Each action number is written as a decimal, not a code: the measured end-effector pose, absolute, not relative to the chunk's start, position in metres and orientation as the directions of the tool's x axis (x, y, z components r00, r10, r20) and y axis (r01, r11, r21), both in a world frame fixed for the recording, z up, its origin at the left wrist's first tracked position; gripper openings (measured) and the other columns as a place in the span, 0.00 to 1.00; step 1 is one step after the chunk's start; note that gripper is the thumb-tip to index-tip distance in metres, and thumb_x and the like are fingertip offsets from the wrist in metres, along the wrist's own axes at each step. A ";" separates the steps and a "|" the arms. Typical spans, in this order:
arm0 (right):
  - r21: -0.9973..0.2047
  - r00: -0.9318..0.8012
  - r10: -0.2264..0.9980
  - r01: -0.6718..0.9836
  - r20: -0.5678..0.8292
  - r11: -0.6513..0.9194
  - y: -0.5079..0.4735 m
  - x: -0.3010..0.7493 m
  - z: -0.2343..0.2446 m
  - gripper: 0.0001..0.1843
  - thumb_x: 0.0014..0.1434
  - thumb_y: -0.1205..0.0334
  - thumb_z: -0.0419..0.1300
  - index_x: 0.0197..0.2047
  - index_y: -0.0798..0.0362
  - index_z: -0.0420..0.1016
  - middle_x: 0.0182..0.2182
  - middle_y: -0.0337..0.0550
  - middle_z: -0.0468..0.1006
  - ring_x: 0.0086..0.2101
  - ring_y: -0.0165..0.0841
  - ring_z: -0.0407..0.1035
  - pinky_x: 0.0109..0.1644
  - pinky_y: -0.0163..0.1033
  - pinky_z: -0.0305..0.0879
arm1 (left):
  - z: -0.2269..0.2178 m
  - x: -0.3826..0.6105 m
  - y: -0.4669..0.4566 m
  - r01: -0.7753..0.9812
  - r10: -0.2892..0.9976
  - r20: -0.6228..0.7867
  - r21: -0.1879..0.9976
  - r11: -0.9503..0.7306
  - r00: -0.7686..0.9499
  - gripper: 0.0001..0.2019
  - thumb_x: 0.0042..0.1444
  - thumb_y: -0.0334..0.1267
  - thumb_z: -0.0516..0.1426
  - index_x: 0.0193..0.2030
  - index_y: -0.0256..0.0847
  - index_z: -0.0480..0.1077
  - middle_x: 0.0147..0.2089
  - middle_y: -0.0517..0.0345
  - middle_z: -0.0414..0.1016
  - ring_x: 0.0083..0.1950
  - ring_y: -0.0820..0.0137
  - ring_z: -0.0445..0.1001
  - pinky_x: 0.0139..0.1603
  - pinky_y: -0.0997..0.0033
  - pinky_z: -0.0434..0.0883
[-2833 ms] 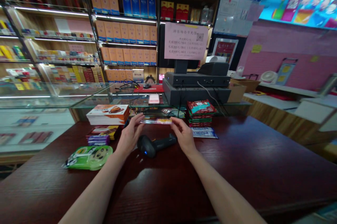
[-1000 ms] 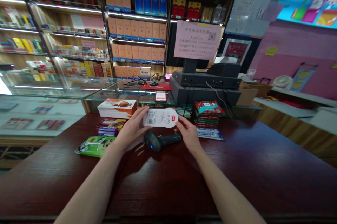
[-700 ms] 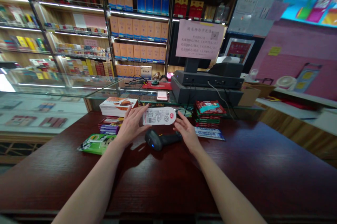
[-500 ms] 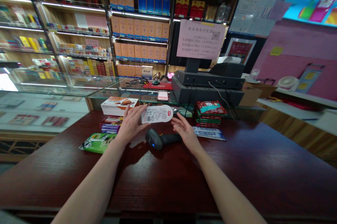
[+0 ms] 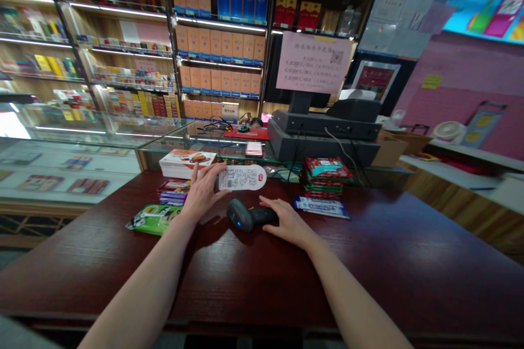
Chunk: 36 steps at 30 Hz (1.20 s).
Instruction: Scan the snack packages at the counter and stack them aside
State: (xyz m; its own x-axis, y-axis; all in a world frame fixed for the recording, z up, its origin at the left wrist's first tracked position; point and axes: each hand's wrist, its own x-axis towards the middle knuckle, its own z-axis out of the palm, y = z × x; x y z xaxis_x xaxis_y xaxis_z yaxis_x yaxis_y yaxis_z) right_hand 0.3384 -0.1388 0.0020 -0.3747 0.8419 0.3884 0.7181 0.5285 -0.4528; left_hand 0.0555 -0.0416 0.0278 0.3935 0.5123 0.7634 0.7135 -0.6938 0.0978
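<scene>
My left hand point(image 5: 204, 190) pinches one end of a white card-like package point(image 5: 244, 178), held above the counter. Its rounded end points right; small print, a barcode and a red logo face me. Below it a black barcode scanner point(image 5: 241, 217) lies on the counter with a blue light lit. Around the scanner's handle is my right hand point(image 5: 286, 220), thumb and fingers apart on either side; whether they press on it I cannot tell. Left of my left hand are a green snack packet point(image 5: 153, 219), purple packets point(image 5: 172, 196) and a white and orange box point(image 5: 186, 163).
Right of the scanner lie a blue and white packet point(image 5: 321, 207) and a stack of red and green packets point(image 5: 325, 174). Behind the brown counter point(image 5: 254, 283) stand a glass display case point(image 5: 159, 141), a cash register with a monitor point(image 5: 323, 136) and stocked shelves.
My right hand has come down from beside the package to the scanner's handle. The package in my left hand has shifted slightly left. The scanner lies where it was.
</scene>
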 end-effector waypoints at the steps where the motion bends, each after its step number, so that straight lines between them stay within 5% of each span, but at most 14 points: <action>1: -0.434 -0.384 0.836 0.724 0.392 0.536 -0.137 0.337 0.001 0.43 0.54 0.65 0.68 0.70 0.46 0.58 0.59 0.49 0.76 0.58 0.44 0.68 0.67 0.59 0.54 | 0.027 0.055 -0.041 0.716 0.514 0.766 0.102 -0.690 0.386 0.31 0.58 0.46 0.62 0.66 0.47 0.58 0.66 0.50 0.70 0.68 0.57 0.65 0.76 0.41 0.41; 14: -0.324 -0.446 0.807 0.754 0.387 0.572 -0.137 0.316 0.003 0.38 0.62 0.66 0.61 0.72 0.43 0.55 0.61 0.48 0.73 0.56 0.43 0.68 0.60 0.50 0.59 | 0.021 0.054 -0.039 0.781 0.522 0.803 0.117 -0.613 0.289 0.29 0.58 0.41 0.62 0.66 0.49 0.58 0.68 0.48 0.67 0.70 0.56 0.63 0.75 0.34 0.38; 24: -0.411 -0.366 0.765 0.678 0.530 0.609 -0.143 0.323 0.017 0.40 0.63 0.66 0.61 0.73 0.39 0.50 0.63 0.45 0.71 0.58 0.42 0.67 0.60 0.50 0.58 | 0.020 0.056 -0.038 0.784 0.511 0.804 0.095 -0.613 0.302 0.28 0.60 0.41 0.60 0.66 0.49 0.57 0.68 0.49 0.67 0.70 0.57 0.63 0.75 0.36 0.37; 36: -0.441 -0.379 0.771 0.655 0.512 0.614 -0.155 0.328 0.028 0.41 0.60 0.69 0.62 0.72 0.38 0.52 0.59 0.43 0.76 0.54 0.42 0.69 0.57 0.50 0.60 | 0.019 0.057 -0.039 0.789 0.514 0.804 0.095 -0.607 0.299 0.27 0.60 0.39 0.60 0.65 0.47 0.59 0.69 0.51 0.67 0.71 0.59 0.62 0.76 0.42 0.35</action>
